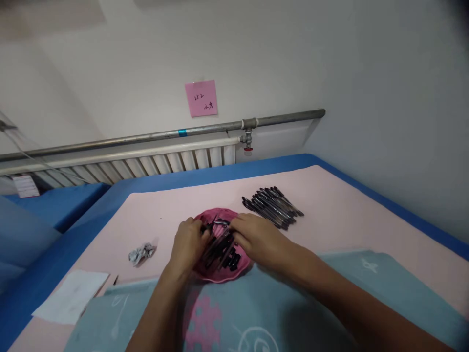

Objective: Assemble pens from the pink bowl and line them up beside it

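Note:
A round pink basket (216, 279) stands in front of me, holding black pen caps (233, 260) and clear pen barrels (214, 252) in a loose heap. My left hand (189, 243) reaches over its left side, fingers curled round a small dark pen part. From the right, my right hand (255, 237) bends over the rim, thumb and fingers pinched on a pen part beside a black-and-clear piece (221, 222). The exact kind of either held part is too small to tell. Behind my right hand, several black-capped pens (273, 207) lie side by side in a slanted row.
Pink sheeting (161, 205) covers the blue-edged table. Crumpled paper (142, 253) and a white sheet (73, 296) lie to the left. A teal patterned cloth (293, 313) spreads along the front edge. At the back are a radiator (176, 161) and a metal pipe (146, 139).

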Available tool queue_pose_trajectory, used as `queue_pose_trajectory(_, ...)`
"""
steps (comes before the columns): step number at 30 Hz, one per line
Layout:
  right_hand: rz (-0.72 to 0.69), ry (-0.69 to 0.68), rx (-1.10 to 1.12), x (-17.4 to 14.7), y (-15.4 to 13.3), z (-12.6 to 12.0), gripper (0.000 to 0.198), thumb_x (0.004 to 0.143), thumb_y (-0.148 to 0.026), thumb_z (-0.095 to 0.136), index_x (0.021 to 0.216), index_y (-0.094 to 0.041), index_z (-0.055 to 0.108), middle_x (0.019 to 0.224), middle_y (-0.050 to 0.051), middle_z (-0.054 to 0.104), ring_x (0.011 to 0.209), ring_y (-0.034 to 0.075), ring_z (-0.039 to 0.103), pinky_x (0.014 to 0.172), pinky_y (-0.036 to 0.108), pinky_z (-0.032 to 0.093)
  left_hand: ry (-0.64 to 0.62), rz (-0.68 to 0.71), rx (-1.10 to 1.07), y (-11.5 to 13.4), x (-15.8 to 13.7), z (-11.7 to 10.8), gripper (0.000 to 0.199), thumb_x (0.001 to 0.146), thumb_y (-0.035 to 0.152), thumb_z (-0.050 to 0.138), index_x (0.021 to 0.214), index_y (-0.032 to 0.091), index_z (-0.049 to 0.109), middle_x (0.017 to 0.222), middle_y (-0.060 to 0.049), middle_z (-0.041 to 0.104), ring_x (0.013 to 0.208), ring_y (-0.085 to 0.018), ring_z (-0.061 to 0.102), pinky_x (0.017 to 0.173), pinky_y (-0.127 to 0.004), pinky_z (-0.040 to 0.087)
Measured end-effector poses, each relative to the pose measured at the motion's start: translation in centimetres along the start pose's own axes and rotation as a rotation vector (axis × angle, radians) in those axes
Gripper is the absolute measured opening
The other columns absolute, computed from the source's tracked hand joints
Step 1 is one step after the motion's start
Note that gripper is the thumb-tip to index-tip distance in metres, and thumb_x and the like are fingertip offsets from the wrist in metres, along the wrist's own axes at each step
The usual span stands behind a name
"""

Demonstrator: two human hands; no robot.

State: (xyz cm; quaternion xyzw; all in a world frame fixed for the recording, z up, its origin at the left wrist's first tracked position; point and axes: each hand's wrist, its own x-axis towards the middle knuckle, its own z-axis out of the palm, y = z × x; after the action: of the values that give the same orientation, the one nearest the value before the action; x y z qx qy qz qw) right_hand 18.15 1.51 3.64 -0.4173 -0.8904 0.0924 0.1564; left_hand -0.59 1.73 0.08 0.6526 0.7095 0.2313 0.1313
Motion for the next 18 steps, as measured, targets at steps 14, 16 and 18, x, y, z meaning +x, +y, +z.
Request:
queue_pose_trajectory(14,-0.269,-0.102,-0.031,4.0,0.6,6.5,0.018,0.078,-0.01,0.043,0.08,-0.014,0.061,0.086,0.01,0.062,0.078,0.02,0.053,0.069,0.033,0.04,-0.127,-0.37,-1.426,-2.2,0.2,-1.2,0.036,0.055,0.013,0.074,0.09,0.012,0.064,0.066,-0.002,0.067,0.054,-0.011,0.061,0.055,-0.022,0.049)
queue_pose_trajectory(16,-0.231,-0.009,0.101,3.8,0.8,6.0,0.016,0.076,-0.009,0.044,0.081,-0.015,0.059,0.086,0.008,0.061,0.079,0.019,0.053,0.07,0.033,0.04,-0.112,-0.403,-1.494,-2.3,0.0,-1.6,0.028,0.057,0.008,0.072,0.085,0.012,0.065,0.065,-0.003,0.067,0.052,-0.011,0.061,0.05,-0.02,0.049)
queue_pose_trajectory(18,-0.119,0.122,0.337,3.5,0.8,5.3,0.013,0.076,-0.012,0.046,0.083,-0.017,0.057,0.084,0.005,0.06,0.077,0.017,0.053,0.07,0.032,0.042,-0.055,-0.438,-1.556,-2.4,-0.1,-1.8,0.019,0.061,0.005,0.069,0.078,0.012,0.064,0.065,-0.003,0.067,0.053,-0.013,0.063,0.048,-0.021,0.051)
